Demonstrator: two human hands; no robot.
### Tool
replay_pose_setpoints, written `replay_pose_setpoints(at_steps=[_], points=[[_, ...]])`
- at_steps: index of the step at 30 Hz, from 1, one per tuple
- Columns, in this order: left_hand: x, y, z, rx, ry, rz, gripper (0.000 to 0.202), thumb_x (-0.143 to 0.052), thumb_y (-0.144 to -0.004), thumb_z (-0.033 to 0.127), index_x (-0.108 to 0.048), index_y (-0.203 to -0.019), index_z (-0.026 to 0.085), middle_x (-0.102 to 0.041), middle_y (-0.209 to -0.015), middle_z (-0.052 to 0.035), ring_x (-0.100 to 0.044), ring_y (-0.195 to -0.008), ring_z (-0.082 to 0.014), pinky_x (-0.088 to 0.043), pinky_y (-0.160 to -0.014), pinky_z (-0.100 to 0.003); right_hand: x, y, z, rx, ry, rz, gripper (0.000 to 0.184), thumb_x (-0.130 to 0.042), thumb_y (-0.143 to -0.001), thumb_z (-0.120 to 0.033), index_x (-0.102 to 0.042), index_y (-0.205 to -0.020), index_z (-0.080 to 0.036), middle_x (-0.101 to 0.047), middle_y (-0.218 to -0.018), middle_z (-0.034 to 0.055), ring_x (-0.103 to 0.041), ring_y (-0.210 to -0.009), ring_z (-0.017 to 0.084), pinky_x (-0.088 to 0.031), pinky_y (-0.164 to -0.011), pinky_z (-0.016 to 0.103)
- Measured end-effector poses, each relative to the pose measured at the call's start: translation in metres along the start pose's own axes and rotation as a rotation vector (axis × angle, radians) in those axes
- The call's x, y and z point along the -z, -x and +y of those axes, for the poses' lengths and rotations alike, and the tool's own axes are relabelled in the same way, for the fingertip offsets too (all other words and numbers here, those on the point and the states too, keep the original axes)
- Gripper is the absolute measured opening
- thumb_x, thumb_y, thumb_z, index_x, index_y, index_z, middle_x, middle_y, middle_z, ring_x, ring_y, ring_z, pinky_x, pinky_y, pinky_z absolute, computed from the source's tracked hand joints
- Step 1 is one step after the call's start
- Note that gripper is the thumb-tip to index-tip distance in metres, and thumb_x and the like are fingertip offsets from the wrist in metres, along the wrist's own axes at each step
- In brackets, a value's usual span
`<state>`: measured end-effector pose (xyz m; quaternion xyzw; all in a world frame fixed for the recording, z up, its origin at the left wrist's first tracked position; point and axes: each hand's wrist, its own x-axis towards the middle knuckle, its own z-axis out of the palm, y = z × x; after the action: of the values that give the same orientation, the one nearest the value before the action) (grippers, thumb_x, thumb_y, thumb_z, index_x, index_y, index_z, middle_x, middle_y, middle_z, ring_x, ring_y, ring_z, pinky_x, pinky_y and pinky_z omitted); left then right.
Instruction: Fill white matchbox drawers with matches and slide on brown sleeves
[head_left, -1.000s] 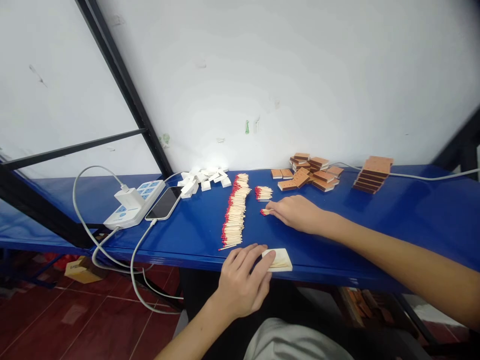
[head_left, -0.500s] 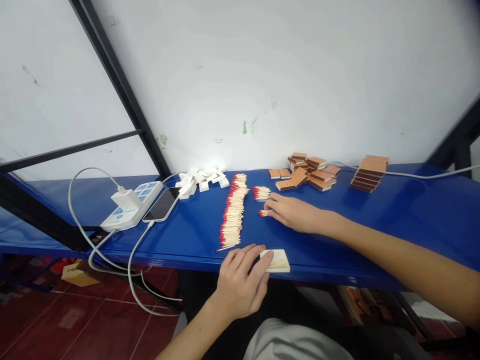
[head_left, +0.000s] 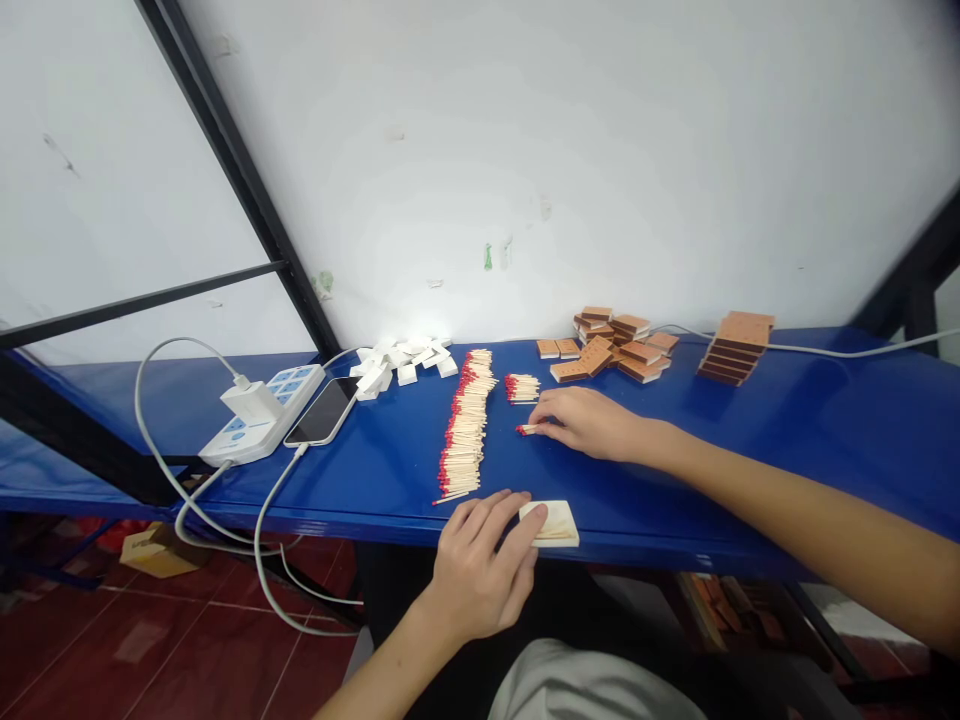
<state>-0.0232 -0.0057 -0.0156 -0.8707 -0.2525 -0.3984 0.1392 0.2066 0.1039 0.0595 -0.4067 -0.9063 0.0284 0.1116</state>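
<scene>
My right hand (head_left: 585,420) pinches a small bunch of red-headed matches (head_left: 527,430) low over the blue tabletop; the fingertips hide how many. Just behind it lies a small group of matches (head_left: 523,388). A long row of matches (head_left: 466,425) runs front to back on the left, red heads facing left. At the front edge, my left hand (head_left: 484,560) holds a white matchbox tray (head_left: 559,522) by its left end, a finger reaching into it. The tray lies flat, and its inside looks bare and pale.
White trays (head_left: 405,357) are heaped at the back. Brown matchboxes (head_left: 619,345) form a loose pile, with a leaning stack (head_left: 736,347) farther right. A phone (head_left: 324,412), power strip (head_left: 262,412) and white cables (head_left: 262,530) occupy the left. The blue table (head_left: 825,430) meets a white wall.
My right fingers have shifted very slightly on the matches, and fewer matches show at the fingertips. The left hand and the tray have stayed in place.
</scene>
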Motion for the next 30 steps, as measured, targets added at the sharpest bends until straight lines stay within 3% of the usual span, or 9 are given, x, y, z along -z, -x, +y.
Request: replay_pose_setpoints(at_steps=[5,14,23,30], points=[[-0.001,0.001,0.0,0.002,-0.011,-0.004,0.039,-0.047,-0.09,0.014,-0.055,-0.128,0.013,-0.067,-0.122,-0.0137,-0.062,-0.111,-0.0263,-0.047,-0.086,-0.039,-0.001,0.001,-0.001,-0.001,0.011,-0.018,0.032,-0.046,-0.101,-0.034,-0.074,-0.108,-0.02,-0.068,-0.095,0.0082,-0.062,-0.087,0.021,-0.041,-0.072,0.029],[0.002,-0.002,0.001,-0.001,-0.028,0.009,0.038,-0.047,-0.09,0.015,-0.055,-0.128,0.014,-0.068,-0.119,-0.0129,-0.064,-0.109,-0.0245,-0.048,-0.086,-0.037,-0.002,0.001,-0.004,0.046,0.17,0.007,0.026,-0.049,-0.098,-0.021,-0.074,-0.101,-0.019,-0.072,-0.098,0.0085,-0.064,-0.092,0.023,-0.04,-0.078,0.032],[0.0,0.0,0.0,0.001,-0.027,-0.003,0.039,-0.048,-0.09,0.014,-0.055,-0.128,0.015,-0.067,-0.121,-0.0129,-0.063,-0.111,-0.0242,-0.049,-0.087,-0.036,-0.004,0.004,-0.008,0.021,0.278,-0.011,0.03,-0.044,-0.1,-0.02,-0.073,-0.107,-0.018,-0.069,-0.103,0.0114,-0.064,-0.093,0.022,-0.037,-0.073,0.031],[0.0,0.0,0.0,-0.003,-0.031,-0.004,0.038,-0.047,-0.09,0.013,-0.056,-0.126,0.014,-0.068,-0.121,-0.013,-0.063,-0.109,-0.0249,-0.049,-0.086,-0.037,0.0,0.005,-0.014,-0.009,0.32,-0.014,0.027,-0.046,-0.099,-0.018,-0.074,-0.099,-0.017,-0.07,-0.1,0.011,-0.063,-0.09,0.022,-0.034,-0.074,0.032]])
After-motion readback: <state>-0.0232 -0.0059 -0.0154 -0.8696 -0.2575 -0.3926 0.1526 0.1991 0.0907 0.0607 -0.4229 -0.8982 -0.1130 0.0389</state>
